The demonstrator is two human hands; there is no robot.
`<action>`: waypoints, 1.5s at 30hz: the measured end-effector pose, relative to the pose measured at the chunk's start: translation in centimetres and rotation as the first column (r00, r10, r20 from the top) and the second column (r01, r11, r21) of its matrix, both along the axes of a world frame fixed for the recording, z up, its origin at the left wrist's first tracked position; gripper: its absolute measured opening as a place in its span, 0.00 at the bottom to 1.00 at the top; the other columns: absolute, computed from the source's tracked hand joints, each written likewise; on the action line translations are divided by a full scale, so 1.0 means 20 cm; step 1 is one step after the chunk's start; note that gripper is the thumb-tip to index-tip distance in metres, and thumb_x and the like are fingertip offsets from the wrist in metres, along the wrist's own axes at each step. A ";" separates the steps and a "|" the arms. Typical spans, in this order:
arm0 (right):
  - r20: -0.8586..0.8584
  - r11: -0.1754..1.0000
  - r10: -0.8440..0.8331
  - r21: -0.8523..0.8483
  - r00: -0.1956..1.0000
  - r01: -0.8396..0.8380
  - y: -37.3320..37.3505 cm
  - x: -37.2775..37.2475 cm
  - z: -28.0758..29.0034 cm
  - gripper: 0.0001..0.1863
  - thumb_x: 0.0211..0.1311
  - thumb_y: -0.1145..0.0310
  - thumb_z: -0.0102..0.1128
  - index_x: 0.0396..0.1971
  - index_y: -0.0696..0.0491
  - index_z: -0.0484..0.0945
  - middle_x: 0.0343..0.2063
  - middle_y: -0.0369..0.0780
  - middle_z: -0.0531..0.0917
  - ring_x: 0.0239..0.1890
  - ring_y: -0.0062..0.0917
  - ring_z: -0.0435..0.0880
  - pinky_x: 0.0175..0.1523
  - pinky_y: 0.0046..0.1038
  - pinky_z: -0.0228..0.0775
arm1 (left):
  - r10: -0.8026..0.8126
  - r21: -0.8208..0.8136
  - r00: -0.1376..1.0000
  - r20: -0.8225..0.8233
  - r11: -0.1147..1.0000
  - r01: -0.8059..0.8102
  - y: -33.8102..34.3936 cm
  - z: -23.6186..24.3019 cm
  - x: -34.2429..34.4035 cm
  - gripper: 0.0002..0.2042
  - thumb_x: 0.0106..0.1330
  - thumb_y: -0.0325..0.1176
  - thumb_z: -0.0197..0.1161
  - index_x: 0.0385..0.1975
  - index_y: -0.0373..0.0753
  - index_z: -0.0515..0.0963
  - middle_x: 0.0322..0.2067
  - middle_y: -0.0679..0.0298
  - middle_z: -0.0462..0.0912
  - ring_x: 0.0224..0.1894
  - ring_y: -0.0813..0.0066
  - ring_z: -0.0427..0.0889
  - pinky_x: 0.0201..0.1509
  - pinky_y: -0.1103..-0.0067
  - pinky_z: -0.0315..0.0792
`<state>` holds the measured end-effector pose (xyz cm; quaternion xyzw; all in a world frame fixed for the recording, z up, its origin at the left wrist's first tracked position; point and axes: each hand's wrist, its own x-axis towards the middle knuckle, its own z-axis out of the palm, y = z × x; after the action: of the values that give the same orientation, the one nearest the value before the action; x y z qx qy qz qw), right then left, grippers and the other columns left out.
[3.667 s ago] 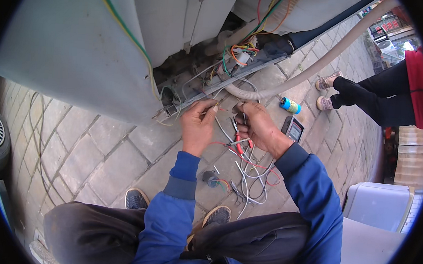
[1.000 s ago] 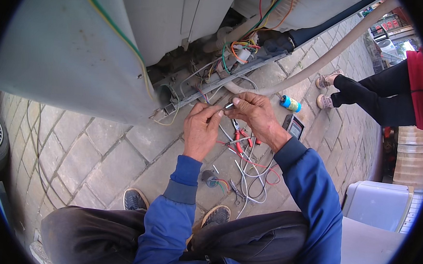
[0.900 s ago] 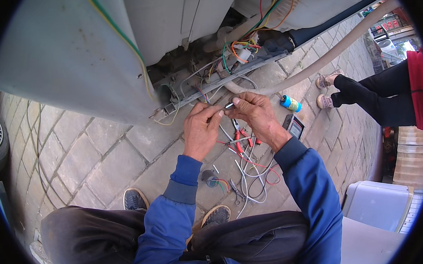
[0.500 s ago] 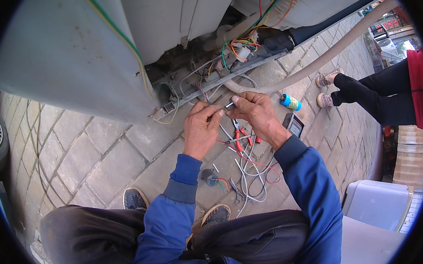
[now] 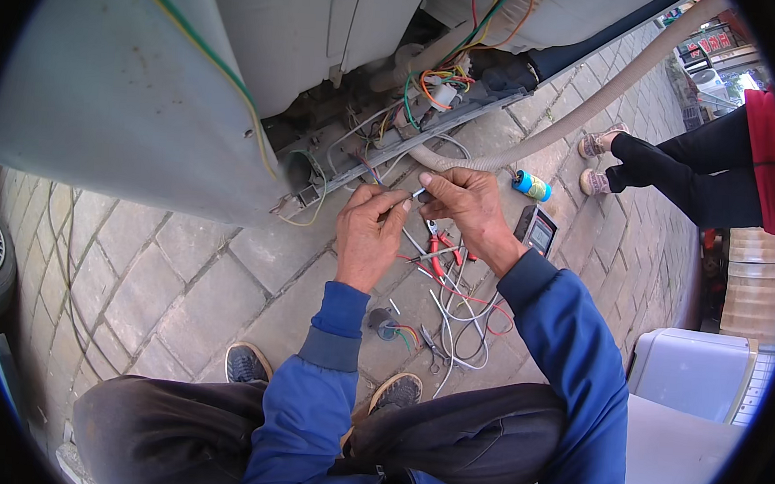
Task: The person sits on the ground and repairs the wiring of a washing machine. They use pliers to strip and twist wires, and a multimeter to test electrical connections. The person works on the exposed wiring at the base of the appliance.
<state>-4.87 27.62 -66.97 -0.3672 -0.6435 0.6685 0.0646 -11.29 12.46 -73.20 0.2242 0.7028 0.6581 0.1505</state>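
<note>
My left hand [image 5: 366,239] is closed in a pinch between finger and thumb, and my right hand [image 5: 472,210] pinches close beside it. Between the fingertips shows a short, thin wire piece [image 5: 419,192], pale at one end and dark toward the left fingers; most of it is hidden. Both hands are held just in front of the metal base edge [image 5: 453,117] of an opened pale appliance. Bundled coloured wires [image 5: 433,83] and a white connector [image 5: 442,97] sit inside that base. Below my right hand, red-handled pliers [image 5: 438,259] lie on the paving.
Loose white and red wires [image 5: 468,309], small scissors [image 5: 436,350] and a round grey part [image 5: 381,321] with coloured leads lie before my feet. A meter [image 5: 537,230], a blue cylinder [image 5: 533,186] and a thick hose [image 5: 581,121] are to the right. Another person's legs [image 5: 689,172] stand beyond.
My right hand and forearm have shifted very slightly left, and its fingers have moved a little over the wire piece. My left hand stays almost still.
</note>
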 end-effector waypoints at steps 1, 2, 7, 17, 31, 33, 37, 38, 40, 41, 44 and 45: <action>0.005 1.000 0.000 0.026 1.000 0.000 0.00 0.00 0.00 0.16 0.64 0.63 0.72 0.28 0.63 0.84 0.21 0.39 0.84 0.20 0.19 0.83 0.26 0.21 0.77 | 0.000 0.003 1.000 0.005 1.000 0.000 0.00 0.00 0.00 0.07 0.65 0.26 0.69 0.41 0.33 0.87 0.33 0.65 0.81 0.29 0.80 0.76 0.32 0.81 0.70; 0.001 0.998 0.009 0.064 1.000 -0.009 0.00 0.00 -0.01 0.16 0.64 0.63 0.73 0.26 0.63 0.84 0.20 0.39 0.83 0.20 0.18 0.82 0.25 0.21 0.75 | 0.000 0.006 1.000 0.010 1.000 0.000 0.00 0.01 0.00 0.07 0.65 0.26 0.69 0.41 0.33 0.87 0.33 0.65 0.81 0.30 0.80 0.77 0.32 0.81 0.71; 0.019 0.965 0.042 0.259 0.999 -0.046 -0.03 -0.01 -0.01 0.19 0.64 0.62 0.72 0.20 0.61 0.81 0.15 0.36 0.79 0.16 0.15 0.77 0.20 0.22 0.68 | -0.011 0.001 1.000 -0.007 1.000 0.011 0.01 0.00 0.00 0.07 0.64 0.25 0.69 0.40 0.33 0.87 0.35 0.63 0.83 0.32 0.80 0.80 0.36 0.82 0.73; 0.045 0.969 0.085 0.228 0.995 -0.093 -0.01 0.00 0.00 0.16 0.66 0.63 0.70 0.27 0.62 0.82 0.19 0.36 0.81 0.19 0.15 0.77 0.23 0.21 0.68 | 0.021 0.097 0.996 0.090 0.995 -0.030 0.03 -0.08 -0.01 0.08 0.64 0.19 0.66 0.42 0.31 0.85 0.37 0.63 0.85 0.35 0.82 0.81 0.38 0.82 0.75; 0.093 0.931 0.295 0.197 0.951 -0.308 0.01 0.00 0.08 0.10 0.66 0.73 0.66 0.38 0.66 0.83 0.28 0.38 0.85 0.28 0.18 0.85 0.34 0.21 0.79 | -0.014 0.034 1.000 0.020 0.999 0.013 0.02 -0.02 -0.03 0.07 0.63 0.17 0.65 0.40 0.30 0.84 0.36 0.62 0.85 0.35 0.83 0.82 0.38 0.83 0.76; 0.114 0.932 0.285 0.200 0.952 -0.303 0.01 0.01 0.05 0.10 0.67 0.72 0.66 0.37 0.66 0.84 0.26 0.37 0.84 0.26 0.16 0.82 0.31 0.21 0.76 | -0.020 0.048 0.999 0.038 0.999 0.018 0.02 -0.02 -0.03 0.09 0.63 0.17 0.65 0.42 0.31 0.83 0.37 0.62 0.85 0.36 0.83 0.82 0.40 0.83 0.78; 0.131 0.925 0.268 0.241 0.954 -0.293 -0.02 0.00 0.06 0.13 0.68 0.68 0.67 0.31 0.64 0.85 0.20 0.35 0.82 0.20 0.15 0.78 0.25 0.22 0.70 | -0.009 0.103 0.997 0.072 0.995 0.001 0.04 -0.05 -0.02 0.11 0.61 0.18 0.65 0.44 0.33 0.81 0.36 0.57 0.85 0.37 0.70 0.86 0.42 0.76 0.81; 0.156 0.914 0.261 0.276 0.953 -0.296 -0.03 0.00 0.05 0.14 0.67 0.67 0.67 0.30 0.64 0.85 0.18 0.35 0.81 0.20 0.15 0.78 0.24 0.22 0.69 | -0.010 0.110 0.997 0.072 0.994 0.002 0.04 -0.06 -0.02 0.12 0.61 0.18 0.65 0.44 0.34 0.81 0.36 0.54 0.85 0.36 0.64 0.88 0.41 0.73 0.81; 0.205 0.889 0.243 0.344 0.948 -0.302 -0.04 0.00 0.04 0.16 0.67 0.65 0.68 0.27 0.64 0.85 0.15 0.35 0.79 0.19 0.15 0.77 0.24 0.23 0.68 | 0.000 0.086 0.997 0.072 0.996 -0.006 0.04 -0.05 -0.02 0.12 0.61 0.18 0.64 0.44 0.34 0.81 0.36 0.54 0.86 0.36 0.65 0.88 0.41 0.73 0.81; 0.235 0.877 0.262 0.346 0.936 -0.332 -0.03 0.00 0.02 0.16 0.67 0.64 0.68 0.27 0.63 0.85 0.15 0.35 0.79 0.19 0.15 0.77 0.24 0.24 0.68 | 0.005 0.074 0.997 0.071 0.997 -0.011 0.04 -0.05 -0.01 0.12 0.61 0.18 0.64 0.44 0.34 0.81 0.37 0.55 0.86 0.36 0.66 0.88 0.41 0.74 0.81; 0.256 0.867 0.283 0.344 0.924 -0.360 -0.02 0.01 -0.04 0.16 0.67 0.63 0.67 0.28 0.63 0.86 0.13 0.36 0.78 0.18 0.15 0.77 0.24 0.26 0.68 | 0.017 0.196 0.987 0.157 0.979 -0.048 0.07 -0.10 0.00 0.14 0.62 0.18 0.63 0.47 0.33 0.80 0.37 0.57 0.86 0.36 0.67 0.88 0.41 0.75 0.81; 0.218 0.883 0.265 0.336 0.939 -0.327 -0.03 0.01 -0.05 0.15 0.67 0.63 0.67 0.29 0.62 0.86 0.14 0.36 0.78 0.19 0.16 0.77 0.24 0.27 0.68 | 0.048 0.198 0.990 0.130 0.977 -0.073 0.07 -0.10 -0.01 0.12 0.63 0.18 0.63 0.47 0.32 0.79 0.36 0.57 0.86 0.36 0.69 0.88 0.40 0.76 0.82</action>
<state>-4.63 27.06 -67.92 -0.2998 -0.8087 0.5055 -0.0247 -11.44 13.94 -75.11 0.1755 0.6279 0.7432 0.1504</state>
